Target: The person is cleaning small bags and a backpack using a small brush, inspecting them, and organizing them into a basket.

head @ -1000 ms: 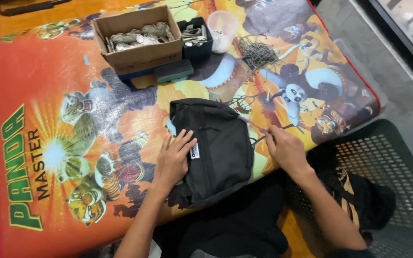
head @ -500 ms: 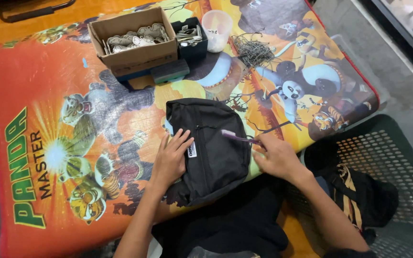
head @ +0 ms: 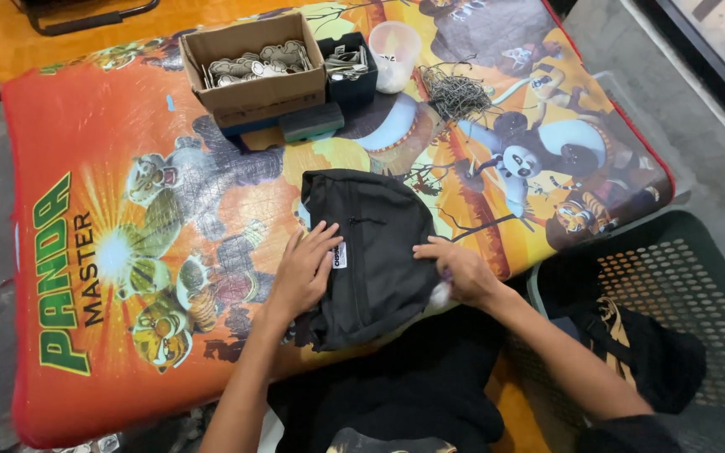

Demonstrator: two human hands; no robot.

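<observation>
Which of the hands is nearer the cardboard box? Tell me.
Left. The left hand lies on the black bag, more directly below the cardboard box; the right hand rests at the bag's right edge, farther off.

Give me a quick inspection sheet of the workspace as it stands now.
Surface: cartoon-printed orange mat.
Job's things: black bag lying flat on the mat's near edge.
Clutter: cardboard box of metal parts, black tray, white cup, wire pile.
Grips: left hand flat on the bag; right hand at its right edge, over something pale.
Cables: nothing seen.
Surroundings: green basket with dark items, to the right.
</observation>
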